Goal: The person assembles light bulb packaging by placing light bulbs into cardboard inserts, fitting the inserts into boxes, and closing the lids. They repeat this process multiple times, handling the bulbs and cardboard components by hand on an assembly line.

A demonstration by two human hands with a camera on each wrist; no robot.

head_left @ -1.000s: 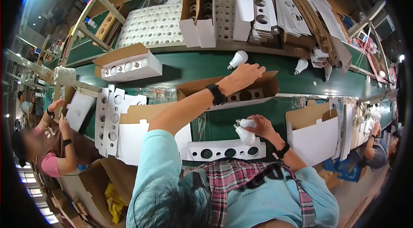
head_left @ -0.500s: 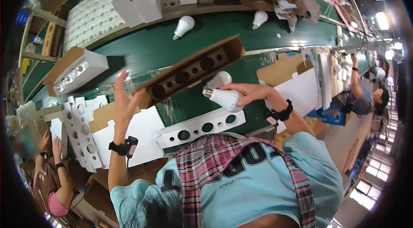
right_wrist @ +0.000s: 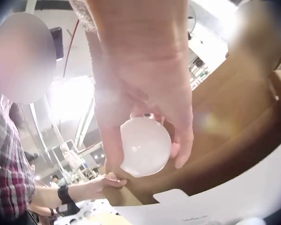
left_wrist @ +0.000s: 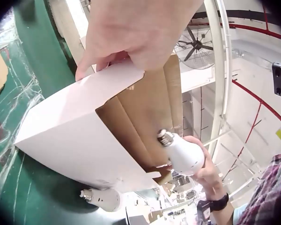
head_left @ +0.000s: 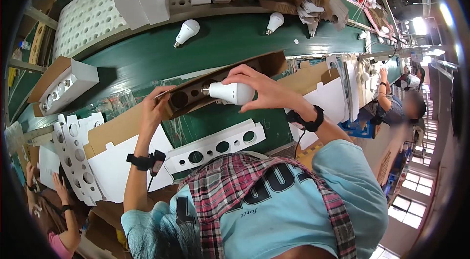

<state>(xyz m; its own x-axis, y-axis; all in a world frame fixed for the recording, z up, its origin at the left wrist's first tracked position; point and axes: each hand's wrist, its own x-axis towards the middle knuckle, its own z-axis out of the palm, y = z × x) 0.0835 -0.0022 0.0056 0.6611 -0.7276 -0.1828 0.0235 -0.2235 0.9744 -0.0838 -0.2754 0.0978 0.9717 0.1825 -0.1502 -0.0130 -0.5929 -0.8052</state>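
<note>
My left hand [head_left: 155,105] grips the near-left end of a long cardboard box [left_wrist: 65,140], white outside and brown inside, with its long opening facing up toward me. Inside it sits a panel with round holes. My right hand [head_left: 264,93] holds a white light bulb [head_left: 235,93] by its round head, thumb and fingers spread around it. The bulb's metal screw base points left, over the box opening. In the left wrist view, another bulb [left_wrist: 107,199] lies on the green surface beside the box. A flat white holed insert [head_left: 210,142] lies on my near side.
Two bulbs [head_left: 187,32] [head_left: 275,22] lie on the green belt beyond. At left stands an open box [head_left: 83,77] with bulbs, near white holed panels [head_left: 78,154]. Another open box [head_left: 325,95] stands at right. Stacked cartons and a holed foam tray [head_left: 88,24] line the far shelf.
My left hand came back from across the box to its left end and now grips it. The right hand lifted a bulb from the near side and brought it over the box.
</note>
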